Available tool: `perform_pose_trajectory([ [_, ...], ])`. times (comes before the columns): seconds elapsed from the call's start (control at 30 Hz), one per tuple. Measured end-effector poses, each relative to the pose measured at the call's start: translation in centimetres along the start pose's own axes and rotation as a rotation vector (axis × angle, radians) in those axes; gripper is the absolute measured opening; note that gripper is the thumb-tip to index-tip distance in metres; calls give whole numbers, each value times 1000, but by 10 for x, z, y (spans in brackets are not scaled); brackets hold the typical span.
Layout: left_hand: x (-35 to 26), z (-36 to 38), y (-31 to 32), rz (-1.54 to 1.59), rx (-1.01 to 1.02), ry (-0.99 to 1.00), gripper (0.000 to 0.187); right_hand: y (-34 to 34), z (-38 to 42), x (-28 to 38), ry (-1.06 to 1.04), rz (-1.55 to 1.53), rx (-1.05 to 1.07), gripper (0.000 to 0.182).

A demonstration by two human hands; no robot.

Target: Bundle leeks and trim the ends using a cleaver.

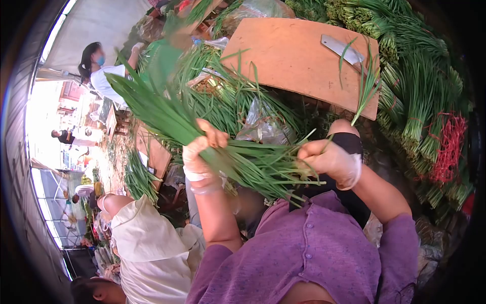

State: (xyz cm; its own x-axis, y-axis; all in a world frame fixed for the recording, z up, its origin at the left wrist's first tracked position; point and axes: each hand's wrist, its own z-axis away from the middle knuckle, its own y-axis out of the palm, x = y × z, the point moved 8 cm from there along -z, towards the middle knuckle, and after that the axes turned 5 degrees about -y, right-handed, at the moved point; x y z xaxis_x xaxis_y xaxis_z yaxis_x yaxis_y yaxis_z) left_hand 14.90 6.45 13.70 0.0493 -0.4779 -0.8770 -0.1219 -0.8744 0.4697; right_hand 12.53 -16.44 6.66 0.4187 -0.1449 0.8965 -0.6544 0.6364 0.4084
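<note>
A bunch of long green chives (pixel 202 137) is held across the middle of the frame by two gloved hands. The left hand (pixel 202 154) is clenched around the middle of the bunch, its fingers (pixel 215 136) wrapped over the stalks. The right hand (pixel 331 162) is closed on the cut ends at centre right, where loose blades stick out. The leafy tips fan toward the upper left.

Behind the bunch, at upper centre, one wooden cutting board (pixel 298 58) is seen, and one cleaver (pixel 344 50) lies on it near its right edge, with a few stray blades draped over it. Stacked tied bundles of chives (pixel 420 91) fill the upper right; they are too many to be counted. A tangle of red ties (pixel 450 147) lies at the right. A clear plastic bag (pixel 263 124) sits just behind the hands.

At lower left a person in a cream top (pixel 147 248) is seated close by, and another person in a white top (pixel 104 78) is seen at upper left. The place looks like an open market stall, brightly lit at the left.
</note>
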Motion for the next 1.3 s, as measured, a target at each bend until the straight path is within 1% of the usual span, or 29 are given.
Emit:
perform_pose_trajectory([
  [0.07,-16,4,-24,217,-243,141,24,-9,13,22,-132,-320,-31,11],
  [0.1,-22,3,-36,329,-207,177,15,-14,18,18,-61,-235,-128,12],
  [0.13,-21,4,-42,327,-209,183,15,-10,27,20,-61,-140,-121,14],
  [0.2,-26,9,-56,382,-364,289,12,-8,39,12,-66,-202,-67,17],
  [0.23,-23,12,-82,328,-421,256,12,-16,50,12,-160,-217,-43,20],
  [0.27,-25,13,-99,328,-424,262,12,-26,63,12,-254,-232,-20,24],
  [0.33,-27,31,-157,309,-776,314,15,-44,101,41,-618,-224,-95,31],
  [0.37,-27,36,-186,332,-729,327,19,-52,117,42,-586,-297,38,30],
  [0.4,-31,40,-197,328,-730,332,19,-60,131,40,-553,-372,171,30],
  [0.43,-34,46,-206,329,-783,336,20,-68,141,32,-555,-375,173,30],
  [0.5,-37,55,-226,357,-851,360,24,-98,151,-4,-334,8,-219,28],
  [0.53,-36,58,-233,359,-843,361,24,-106,142,-28,15,270,-227,22],
  [0.6,-37,59,-233,400,-814,335,24,-102,121,-44,306,1308,-196,17],
  [0.67,-40,57,-238,411,-800,356,23,-105,95,-53,449,1549,-226,18],
  [0.73,-40,52,-231,312,-801,294,23,-65,63,-13,-124,1259,-270,25],
  [0.8,-39,45,-197,346,-811,291,23,-30,29,14,-413,1117,-250,31],
  [0.87,-40,43,-180,400,-838,370,23,-8,0,27,-550,990,-292,34],
  [0.9,-37,35,-178,373,-742,278,22,2,-11,29,-573,952,-248,37],
  [0.93,-37,34,-182,369,-738,280,22,12,-19,30,-598,911,-203,39],
  [0.97,-37,34,-175,351,-743,259,22,18,-25,28,-567,803,-145,34],
  [1.0,-37,34,-172,332,-749,239,21,18,-27,27,-570,799,-144,34],
  [1.03,-39,34,-187,320,-623,285,35,21,-30,24,-561,892,-101,29],
  [1.07,-41,35,-180,318,-626,284,35,23,-33,19,-547,985,-58,24],
  [1.1,-40,36,-175,330,-651,262,34,21,-33,19,-587,873,-59,15],
  [1.2,-42,34,-155,327,-683,226,30,19,-36,2,-540,918,-12,15],
  [1.27,-43,34,-150,285,-677,214,29,17,-35,2,-525,900,-22,15],
  [1.3,-45,35,-153,236,-638,218,27,15,-34,1,-511,879,-30,16],
])
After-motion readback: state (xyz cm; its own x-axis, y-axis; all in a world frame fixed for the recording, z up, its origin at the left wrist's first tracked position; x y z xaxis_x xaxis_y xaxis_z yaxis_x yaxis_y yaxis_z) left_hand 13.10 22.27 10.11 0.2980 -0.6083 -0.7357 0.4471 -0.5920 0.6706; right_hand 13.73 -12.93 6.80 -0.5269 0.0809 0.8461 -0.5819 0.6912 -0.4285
